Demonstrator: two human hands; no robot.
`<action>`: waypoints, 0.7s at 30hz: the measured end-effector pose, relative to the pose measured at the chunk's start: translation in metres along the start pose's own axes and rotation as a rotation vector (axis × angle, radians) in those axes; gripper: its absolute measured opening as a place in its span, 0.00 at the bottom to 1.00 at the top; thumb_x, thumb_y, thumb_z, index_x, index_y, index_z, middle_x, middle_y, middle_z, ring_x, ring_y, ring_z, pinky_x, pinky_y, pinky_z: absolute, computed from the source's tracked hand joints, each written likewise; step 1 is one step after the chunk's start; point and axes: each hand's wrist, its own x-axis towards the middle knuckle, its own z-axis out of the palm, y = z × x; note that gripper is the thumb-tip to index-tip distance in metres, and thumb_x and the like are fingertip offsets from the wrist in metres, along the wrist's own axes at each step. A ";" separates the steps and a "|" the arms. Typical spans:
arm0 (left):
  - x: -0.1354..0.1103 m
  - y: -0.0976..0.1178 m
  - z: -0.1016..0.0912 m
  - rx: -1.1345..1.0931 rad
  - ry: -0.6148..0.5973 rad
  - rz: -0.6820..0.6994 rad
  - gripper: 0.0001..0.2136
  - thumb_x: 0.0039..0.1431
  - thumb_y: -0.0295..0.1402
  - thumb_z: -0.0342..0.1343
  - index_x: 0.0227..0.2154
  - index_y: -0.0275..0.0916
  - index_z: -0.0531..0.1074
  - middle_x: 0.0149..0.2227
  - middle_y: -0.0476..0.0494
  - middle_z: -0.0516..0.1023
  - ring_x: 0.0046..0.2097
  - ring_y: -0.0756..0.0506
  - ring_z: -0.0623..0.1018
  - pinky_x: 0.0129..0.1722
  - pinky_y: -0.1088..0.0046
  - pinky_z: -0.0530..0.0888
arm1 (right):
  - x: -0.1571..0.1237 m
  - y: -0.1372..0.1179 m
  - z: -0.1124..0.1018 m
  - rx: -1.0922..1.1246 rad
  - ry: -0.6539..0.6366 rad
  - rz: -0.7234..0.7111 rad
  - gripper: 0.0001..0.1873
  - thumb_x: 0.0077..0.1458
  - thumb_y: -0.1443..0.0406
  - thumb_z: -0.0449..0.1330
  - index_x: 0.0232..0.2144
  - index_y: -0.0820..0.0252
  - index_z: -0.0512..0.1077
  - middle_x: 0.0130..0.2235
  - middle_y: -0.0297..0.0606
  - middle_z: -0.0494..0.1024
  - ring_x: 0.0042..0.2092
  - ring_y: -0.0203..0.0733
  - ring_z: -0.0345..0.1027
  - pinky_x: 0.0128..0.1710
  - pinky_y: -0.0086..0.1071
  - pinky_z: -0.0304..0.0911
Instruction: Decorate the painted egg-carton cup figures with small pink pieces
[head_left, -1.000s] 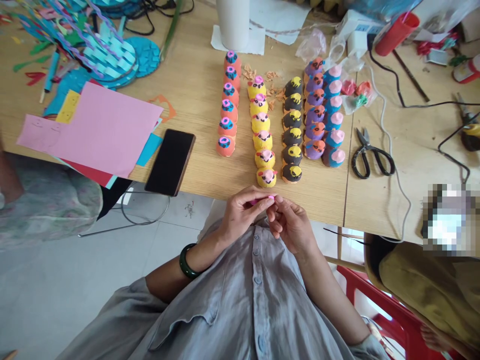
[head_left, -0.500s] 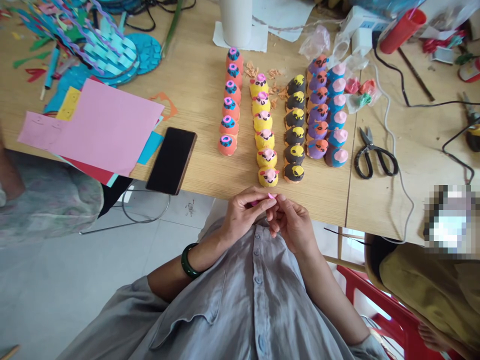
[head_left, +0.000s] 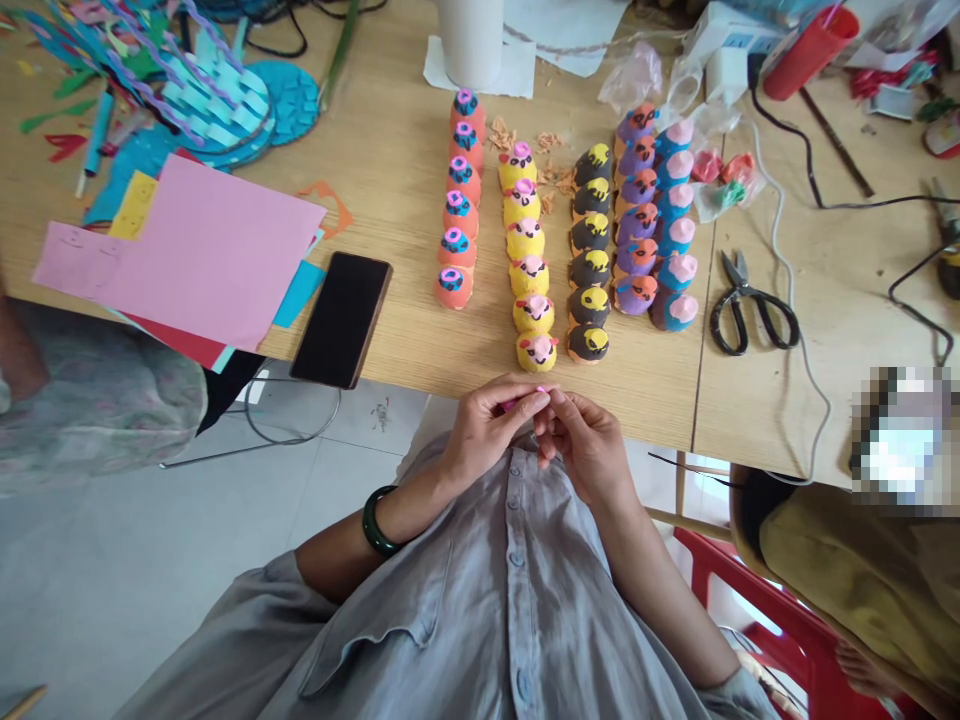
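Observation:
My left hand (head_left: 486,425) is closed in a pinch on a small piece of bright pink modelling clay (head_left: 510,405) at the table's front edge. Thumb and forefinger of my right hand (head_left: 592,445) meet the left fingertips, pinching at the same clay, which is mostly hidden by the fingers. Just beyond the hands stands a row of yellow clay-covered domes (head_left: 534,312) with pink tops and small dark marks. Beside it on the right is a row of black domes (head_left: 589,268) with yellow tops.
Orange domes (head_left: 454,285) stand left; purple (head_left: 636,255) and blue domes (head_left: 677,272) stand right. A phone (head_left: 341,320) and pink paper (head_left: 217,250) lie left, black-handled scissors (head_left: 750,305) right. A white cylinder (head_left: 471,45) stands behind. People sit on both sides.
The fingertips have closed a little more over the pink clay, so less of it shows. The view has shifted slightly; the things on the table stay in place.

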 end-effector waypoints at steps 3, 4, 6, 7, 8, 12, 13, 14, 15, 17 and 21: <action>0.001 -0.001 0.000 0.004 0.048 -0.033 0.07 0.60 0.38 0.64 0.33 0.41 0.84 0.32 0.48 0.81 0.32 0.52 0.75 0.33 0.75 0.71 | 0.000 0.000 -0.001 0.009 -0.013 0.017 0.20 0.51 0.49 0.69 0.24 0.60 0.75 0.23 0.30 0.75 0.17 0.30 0.64 0.14 0.25 0.66; 0.001 -0.001 0.000 -0.001 0.054 -0.037 0.07 0.59 0.37 0.65 0.32 0.41 0.84 0.32 0.48 0.81 0.32 0.52 0.75 0.32 0.75 0.70 | -0.001 -0.001 -0.001 0.026 -0.015 0.017 0.19 0.51 0.50 0.69 0.25 0.59 0.75 0.23 0.30 0.75 0.17 0.30 0.64 0.14 0.25 0.66; 0.001 -0.001 0.000 -0.009 0.050 -0.028 0.06 0.57 0.37 0.67 0.34 0.42 0.84 0.34 0.47 0.82 0.34 0.52 0.76 0.33 0.75 0.71 | -0.001 -0.002 0.000 0.070 -0.030 0.029 0.19 0.50 0.51 0.71 0.24 0.60 0.75 0.23 0.29 0.75 0.17 0.29 0.62 0.14 0.24 0.66; 0.001 -0.001 0.000 -0.014 0.042 -0.024 0.07 0.57 0.37 0.67 0.36 0.42 0.84 0.36 0.46 0.83 0.36 0.51 0.77 0.35 0.75 0.72 | 0.000 -0.003 0.000 0.093 -0.041 0.038 0.18 0.49 0.52 0.72 0.24 0.60 0.75 0.23 0.29 0.75 0.16 0.28 0.61 0.13 0.24 0.66; 0.001 -0.002 -0.001 -0.023 0.029 -0.026 0.08 0.56 0.38 0.67 0.37 0.42 0.84 0.37 0.45 0.83 0.38 0.50 0.78 0.36 0.74 0.73 | 0.000 -0.004 0.001 0.114 -0.049 0.047 0.19 0.48 0.52 0.72 0.24 0.60 0.75 0.23 0.28 0.75 0.16 0.28 0.61 0.13 0.23 0.65; 0.000 -0.004 0.000 -0.072 -0.032 -0.046 0.13 0.56 0.44 0.67 0.39 0.42 0.84 0.39 0.43 0.83 0.38 0.47 0.80 0.36 0.70 0.76 | 0.000 -0.006 0.003 0.149 -0.048 0.068 0.19 0.46 0.51 0.73 0.24 0.60 0.74 0.21 0.27 0.73 0.16 0.27 0.59 0.12 0.22 0.63; 0.000 -0.004 0.000 -0.057 -0.031 -0.035 0.12 0.56 0.43 0.67 0.39 0.43 0.84 0.38 0.44 0.83 0.38 0.47 0.80 0.36 0.70 0.77 | 0.000 -0.005 0.003 0.144 -0.048 0.071 0.20 0.46 0.51 0.73 0.24 0.60 0.74 0.21 0.27 0.73 0.16 0.28 0.59 0.12 0.23 0.63; 0.000 -0.003 0.000 -0.029 -0.022 -0.017 0.11 0.57 0.42 0.67 0.39 0.43 0.84 0.38 0.44 0.83 0.38 0.48 0.79 0.36 0.70 0.76 | 0.000 -0.004 0.002 0.129 -0.051 0.069 0.20 0.48 0.51 0.72 0.24 0.60 0.75 0.21 0.28 0.73 0.16 0.28 0.60 0.12 0.23 0.64; 0.000 -0.003 -0.001 0.002 -0.006 0.002 0.09 0.58 0.41 0.66 0.38 0.44 0.84 0.38 0.45 0.83 0.37 0.48 0.79 0.37 0.71 0.76 | 0.000 -0.003 0.002 0.107 -0.055 0.064 0.20 0.49 0.50 0.71 0.24 0.60 0.75 0.22 0.29 0.74 0.16 0.29 0.61 0.13 0.24 0.64; 0.000 -0.001 -0.001 0.051 0.029 0.025 0.07 0.59 0.39 0.65 0.36 0.43 0.84 0.36 0.46 0.83 0.35 0.50 0.78 0.35 0.72 0.74 | 0.000 -0.001 0.000 0.051 -0.053 0.045 0.20 0.53 0.50 0.68 0.23 0.60 0.75 0.23 0.32 0.75 0.17 0.30 0.62 0.13 0.26 0.66; 0.002 0.001 -0.002 0.084 0.058 0.037 0.07 0.58 0.38 0.66 0.31 0.39 0.82 0.31 0.48 0.81 0.30 0.52 0.74 0.30 0.74 0.70 | -0.001 0.003 -0.002 -0.005 0.048 -0.067 0.13 0.55 0.53 0.67 0.30 0.57 0.78 0.25 0.30 0.74 0.21 0.32 0.65 0.17 0.26 0.68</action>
